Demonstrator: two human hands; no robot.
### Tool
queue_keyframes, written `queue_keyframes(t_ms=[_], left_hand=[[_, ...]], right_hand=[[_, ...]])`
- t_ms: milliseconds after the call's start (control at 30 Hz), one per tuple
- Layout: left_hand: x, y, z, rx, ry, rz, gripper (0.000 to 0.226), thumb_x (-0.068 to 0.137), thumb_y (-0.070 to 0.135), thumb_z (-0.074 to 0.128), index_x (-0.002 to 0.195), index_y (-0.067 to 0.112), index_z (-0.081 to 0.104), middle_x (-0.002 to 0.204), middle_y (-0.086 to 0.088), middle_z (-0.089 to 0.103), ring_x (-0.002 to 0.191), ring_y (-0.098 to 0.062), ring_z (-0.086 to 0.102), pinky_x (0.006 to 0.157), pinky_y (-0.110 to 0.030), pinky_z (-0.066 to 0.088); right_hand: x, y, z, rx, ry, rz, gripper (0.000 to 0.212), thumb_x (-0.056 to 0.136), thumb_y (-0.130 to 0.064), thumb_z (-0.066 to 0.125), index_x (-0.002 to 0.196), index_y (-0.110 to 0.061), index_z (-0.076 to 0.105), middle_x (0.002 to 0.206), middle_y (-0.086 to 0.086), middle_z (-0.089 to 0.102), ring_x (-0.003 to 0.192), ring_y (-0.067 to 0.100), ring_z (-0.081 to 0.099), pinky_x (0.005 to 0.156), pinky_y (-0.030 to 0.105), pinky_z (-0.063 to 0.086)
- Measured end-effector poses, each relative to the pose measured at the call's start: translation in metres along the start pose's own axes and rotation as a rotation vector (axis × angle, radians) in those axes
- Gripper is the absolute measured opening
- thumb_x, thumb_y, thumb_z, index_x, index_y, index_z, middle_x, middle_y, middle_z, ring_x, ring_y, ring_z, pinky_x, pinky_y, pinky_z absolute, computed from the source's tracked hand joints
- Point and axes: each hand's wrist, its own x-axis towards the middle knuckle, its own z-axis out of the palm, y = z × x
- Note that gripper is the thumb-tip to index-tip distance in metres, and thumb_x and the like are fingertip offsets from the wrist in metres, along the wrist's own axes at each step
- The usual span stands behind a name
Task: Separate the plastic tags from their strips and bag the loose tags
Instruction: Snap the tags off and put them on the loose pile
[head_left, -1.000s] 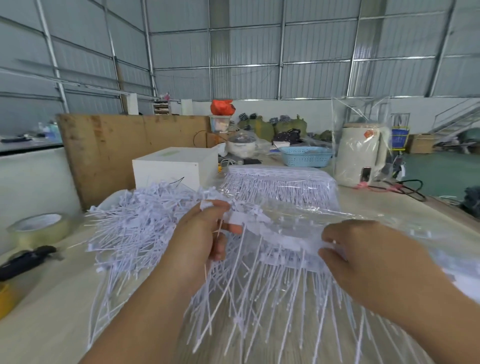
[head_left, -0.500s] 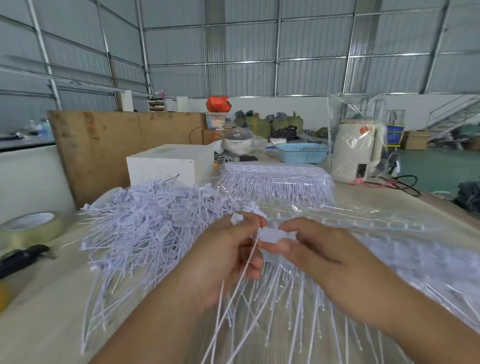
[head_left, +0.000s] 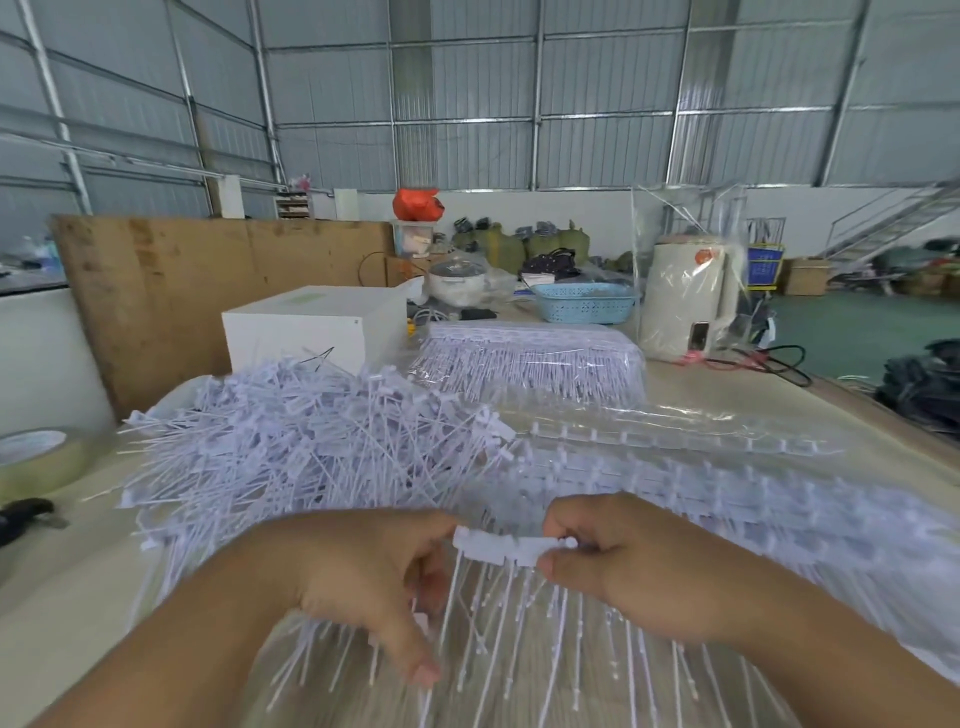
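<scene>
Nearest to the camera, the left hand (head_left: 363, 582) and the right hand (head_left: 623, 566) hold one short white plastic strip of tags (head_left: 506, 550) between them, low over the surface (head_left: 57, 587). The right hand pinches the right end of the strip between thumb and fingers. The left hand is curled at the left end; its fingers seem to close round the thin tails that hang down from the strip, but the exact grip is partly hidden. Half a second ago the two hands met almost at one point; now they are a little apart and the strip shows stretched between them, and the view has come lower. I judge that the person is setting up to pull or twist the tags off this strip, so the separating step is in progress.

Under the hands lies a clear plastic sheet (head_left: 649, 691) with many more white strips (head_left: 753, 499) to the right. Just behind the left hand is a big heap of loose white tags (head_left: 291, 441), not yet bagged. Farther back sits a packed clear bag of white tag strips (head_left: 530, 358), beside a white box (head_left: 311, 327). At the left edge is a roll of tape (head_left: 36, 457), and behind is a blue perforated basket (head_left: 584, 301).
</scene>
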Motion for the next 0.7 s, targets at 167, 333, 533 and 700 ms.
queue_keyframes(t_ms=[167, 333, 533, 700], left_hand=[[-0.005, -0.006, 0.011, 0.114, 0.020, 0.000, 0.066, 0.056, 0.047, 0.087, 0.112, 0.035, 0.054, 0.087, 0.009, 0.064, 0.080, -0.017, 0.064, 0.081, -0.047, 0.056], [-0.012, -0.009, 0.002, -0.022, -0.006, 0.012, 0.072, 0.052, 0.045, 0.090, 0.113, 0.051, 0.051, 0.084, 0.029, 0.056, 0.072, 0.006, 0.051, 0.075, -0.021, 0.047], [-0.008, -0.008, 0.005, 0.072, 0.362, 0.076, 0.054, 0.075, 0.025, 0.079, 0.118, 0.046, 0.054, 0.105, 0.032, 0.043, 0.090, 0.006, 0.051, 0.082, -0.022, 0.048], [-0.001, 0.006, 0.013, 0.324, 0.615, 0.044, 0.054, 0.085, 0.032, 0.068, 0.133, 0.043, 0.047, 0.113, 0.025, 0.034, 0.088, 0.006, 0.040, 0.066, -0.016, 0.039]], right_hand=[[0.004, 0.002, 0.008, -0.044, -0.122, 0.066, 0.017, 0.093, -0.044, 0.057, 0.083, -0.030, 0.057, 0.064, -0.011, 0.048, 0.046, -0.001, 0.042, 0.050, 0.022, 0.033], [0.007, 0.001, 0.008, -0.116, -0.203, 0.107, 0.016, 0.089, -0.047, 0.060, 0.076, -0.038, 0.056, 0.070, -0.013, 0.047, 0.060, 0.004, 0.044, 0.060, 0.027, 0.034], [0.005, -0.001, 0.006, -0.171, -0.267, 0.111, 0.016, 0.088, -0.046, 0.061, 0.074, -0.040, 0.056, 0.069, -0.014, 0.048, 0.058, 0.000, 0.045, 0.059, 0.025, 0.034], [0.003, -0.005, 0.005, -0.179, -0.286, 0.104, 0.020, 0.087, -0.048, 0.063, 0.070, -0.044, 0.055, 0.067, -0.017, 0.048, 0.056, -0.005, 0.043, 0.058, 0.021, 0.033]])
